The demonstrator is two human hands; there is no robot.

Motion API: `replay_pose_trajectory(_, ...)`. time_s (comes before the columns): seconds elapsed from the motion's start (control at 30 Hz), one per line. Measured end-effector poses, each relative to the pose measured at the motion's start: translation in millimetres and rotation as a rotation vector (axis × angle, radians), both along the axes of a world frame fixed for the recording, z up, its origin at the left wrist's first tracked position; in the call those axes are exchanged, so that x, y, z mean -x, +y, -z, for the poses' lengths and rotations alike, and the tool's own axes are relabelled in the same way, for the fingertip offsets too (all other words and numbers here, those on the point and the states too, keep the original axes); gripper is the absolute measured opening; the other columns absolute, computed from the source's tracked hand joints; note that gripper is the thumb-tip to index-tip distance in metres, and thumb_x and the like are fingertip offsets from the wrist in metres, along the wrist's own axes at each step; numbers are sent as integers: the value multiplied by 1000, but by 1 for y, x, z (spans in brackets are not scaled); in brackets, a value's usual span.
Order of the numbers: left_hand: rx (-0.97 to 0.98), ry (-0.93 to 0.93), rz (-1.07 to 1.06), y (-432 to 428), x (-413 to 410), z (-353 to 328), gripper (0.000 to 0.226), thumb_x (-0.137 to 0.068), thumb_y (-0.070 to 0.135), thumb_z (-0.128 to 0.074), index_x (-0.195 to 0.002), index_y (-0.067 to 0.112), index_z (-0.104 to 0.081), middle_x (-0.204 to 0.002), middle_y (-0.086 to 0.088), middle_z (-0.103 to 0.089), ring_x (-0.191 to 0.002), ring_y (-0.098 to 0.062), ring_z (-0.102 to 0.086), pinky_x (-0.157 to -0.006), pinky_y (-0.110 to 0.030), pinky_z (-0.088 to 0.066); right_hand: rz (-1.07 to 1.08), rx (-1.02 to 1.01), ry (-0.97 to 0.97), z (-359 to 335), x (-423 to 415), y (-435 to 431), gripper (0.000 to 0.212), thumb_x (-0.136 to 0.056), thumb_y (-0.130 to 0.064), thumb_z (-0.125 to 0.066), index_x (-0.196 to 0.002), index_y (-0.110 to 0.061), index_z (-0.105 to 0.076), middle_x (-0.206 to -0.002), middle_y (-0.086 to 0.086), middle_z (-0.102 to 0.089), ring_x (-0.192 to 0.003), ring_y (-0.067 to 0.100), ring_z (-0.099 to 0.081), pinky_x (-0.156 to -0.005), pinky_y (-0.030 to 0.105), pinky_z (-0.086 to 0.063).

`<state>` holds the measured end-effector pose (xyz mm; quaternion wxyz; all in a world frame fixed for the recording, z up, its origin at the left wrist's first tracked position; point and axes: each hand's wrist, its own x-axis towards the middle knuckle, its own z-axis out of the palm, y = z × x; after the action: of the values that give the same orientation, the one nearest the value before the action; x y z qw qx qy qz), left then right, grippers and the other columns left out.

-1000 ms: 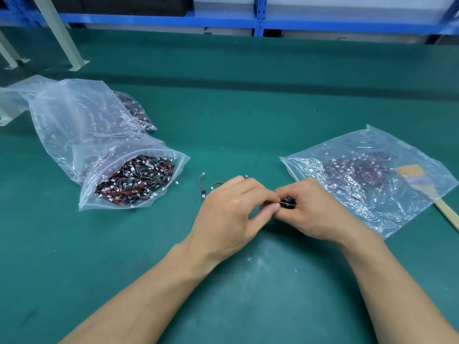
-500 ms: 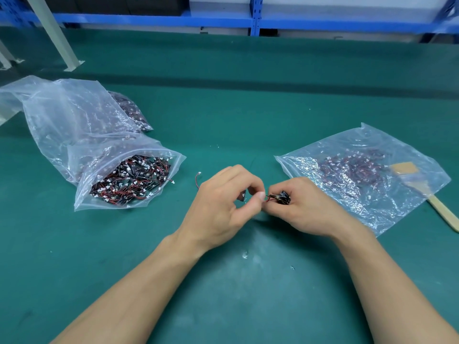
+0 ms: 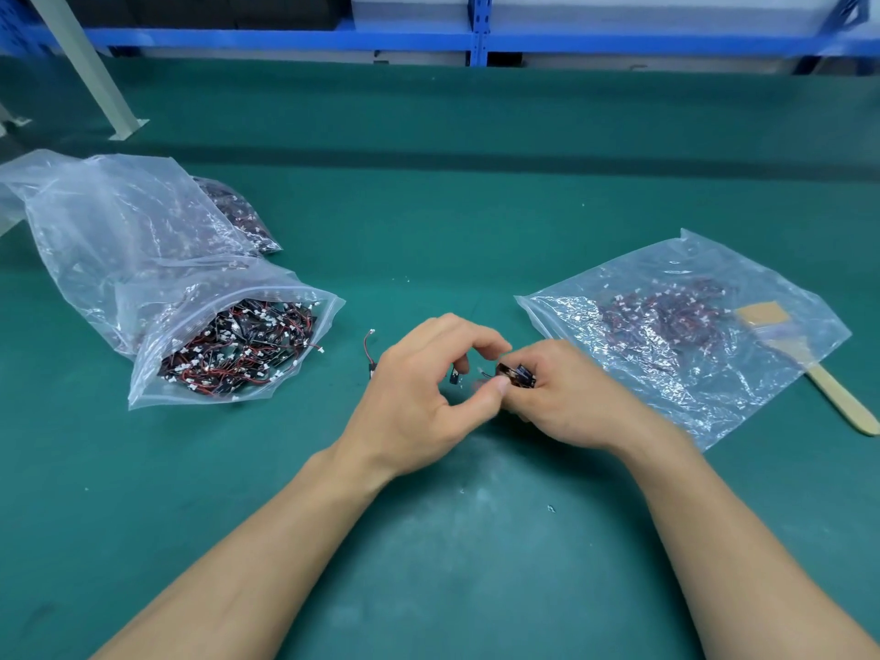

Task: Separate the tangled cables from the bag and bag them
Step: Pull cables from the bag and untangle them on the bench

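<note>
My right hand (image 3: 566,397) grips a small bundle of red-and-black cables (image 3: 516,375) at the middle of the green table. My left hand (image 3: 419,397) is right beside it, fingers curled, thumb and fingertips pinching at a cable end next to the bundle. A single loose cable (image 3: 369,347) lies on the mat just left of my left hand. An open clear bag full of tangled cables (image 3: 238,350) lies at the left. A flat clear bag holding sorted cables (image 3: 676,326) lies at the right.
A wooden-handled brush (image 3: 809,369) lies partly under the right bag's edge. Another clear bag of cables (image 3: 238,216) sits behind the left bag. Blue shelving (image 3: 476,40) runs along the far side, and a grey metal leg (image 3: 95,73) stands at far left.
My left hand's fingers have curled up and lifted off the bundle, leaving a gap under them. The right hand has kept hold of the cable bundle, nearly in place.
</note>
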<state>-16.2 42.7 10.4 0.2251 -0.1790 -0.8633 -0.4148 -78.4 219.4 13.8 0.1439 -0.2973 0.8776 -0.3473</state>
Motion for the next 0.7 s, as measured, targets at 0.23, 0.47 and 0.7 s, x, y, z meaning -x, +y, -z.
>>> replay_pose_trajectory(0.23,60,-5,12,-1,5,5,5,-89,17,-72,-93,18,-71,-91,8,-64,-83,-17,-56,-74,-31,-48,0,-21,20,3,0,-1,29,-86,-28,-59,-64,-12,-49,-51,-7,-31,-52,11,-26,-49,26,-23)
replay_pose_trajectory(0.47,-8,-59,14,-2,6,4,6,-93,17,-63,-89,21,-61,-87,12,-57,-83,-15,-53,-73,-19,-37,22,-18,51,3,1,-1,45,-87,-44,-56,-65,-6,-46,-54,-5,-31,-53,13,-26,-52,35,-27)
replay_pose_trajectory(0.7,-169,-60,17,-1,7,2,8,-96,14,-60,-91,21,-59,-90,13,-56,-79,-15,-54,-69,-26,-43,73,55,72,3,4,1,50,-92,-46,-66,-55,-22,-43,-50,-6,-37,-51,13,-31,-52,33,-30)
